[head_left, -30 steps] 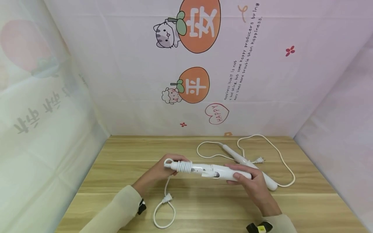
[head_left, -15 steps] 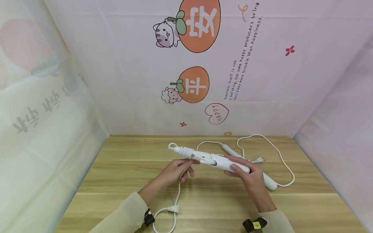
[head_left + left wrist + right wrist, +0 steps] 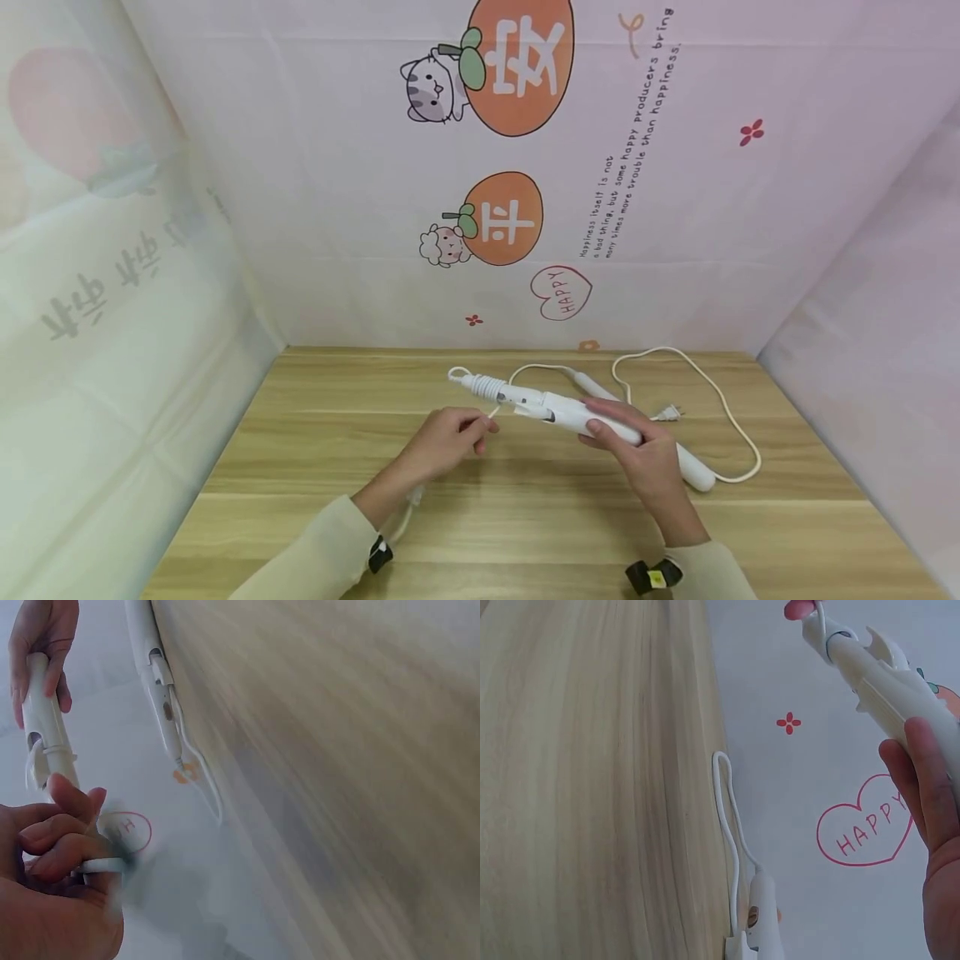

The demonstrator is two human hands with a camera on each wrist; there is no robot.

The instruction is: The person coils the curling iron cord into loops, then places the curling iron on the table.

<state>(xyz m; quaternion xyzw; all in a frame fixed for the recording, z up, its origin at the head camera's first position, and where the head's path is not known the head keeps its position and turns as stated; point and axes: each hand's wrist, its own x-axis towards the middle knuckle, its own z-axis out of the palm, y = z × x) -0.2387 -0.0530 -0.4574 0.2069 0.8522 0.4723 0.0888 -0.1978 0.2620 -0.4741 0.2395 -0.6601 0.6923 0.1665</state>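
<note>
My right hand [image 3: 637,442] grips a white curling iron [image 3: 570,414] by its thick end and holds it up off the table, tilted. Several turns of its white cord [image 3: 487,387] are wound round the thin end. Left of that end, my left hand [image 3: 442,442] pinches the loose part of the cord between thumb and fingers. In the left wrist view the cord [image 3: 101,865] runs through the curled fingers of the left hand [image 3: 60,877]. The plug [image 3: 415,496] hangs below, partly hidden by the left forearm.
A second white curling iron [image 3: 693,468] lies on the wooden table [image 3: 525,533] at the right, partly behind my right hand. Its cord [image 3: 738,417] loops out behind it, with its plug [image 3: 667,412] on the table. Printed cloth [image 3: 360,208] stands behind the table and along both sides.
The left hand has moved right and, from one second ago, the cord-wound end has risen toward the back. The left hand now draws the cord out leftward from the windings. The right hand keeps its hold.
</note>
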